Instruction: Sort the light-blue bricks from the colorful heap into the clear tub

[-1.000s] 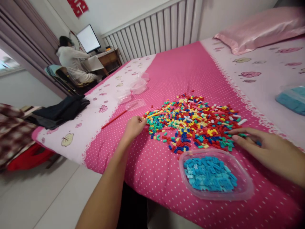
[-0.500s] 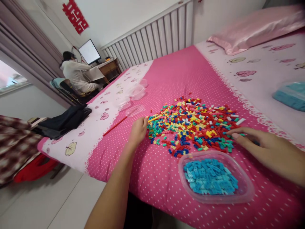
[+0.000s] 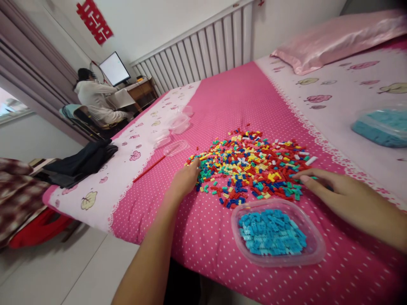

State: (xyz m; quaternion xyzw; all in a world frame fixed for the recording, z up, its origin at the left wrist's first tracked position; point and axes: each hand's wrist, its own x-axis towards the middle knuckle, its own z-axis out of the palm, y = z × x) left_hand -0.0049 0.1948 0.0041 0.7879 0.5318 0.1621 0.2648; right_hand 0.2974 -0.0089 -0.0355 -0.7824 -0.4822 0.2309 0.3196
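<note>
A wide heap of small plastic building blocks [image 3: 251, 163] in red, yellow, blue, green, pink and white lies on the bed. At its left edge is my left hand [image 3: 187, 178], fingers curled closed; what they hold is hidden. My right hand [image 3: 337, 197] reaches in at the heap's right edge, thumb and forefinger close together at the blocks. Bits of green and dark blue show by its fingers, but I cannot make out what is gripped. In front of the heap, between my hands, stands a clear plastic tub [image 3: 316, 250] holding blue blocks [image 3: 271, 233].
Another clear tub of blue blocks [image 3: 383, 127] sits at the right. Clear containers [image 3: 178, 123], a clear lid [image 3: 176, 148] and a red stick [image 3: 149, 168] lie left of the heap. Dark clothes [image 3: 82, 163] rest on the bed's left edge. A person [image 3: 97, 97] sits at a desk beyond.
The view has shifted slightly, so most things appear a little further left. A yellow stick seen by my left fingers no longer shows clearly. My right hand stays at the heap's right edge.
</note>
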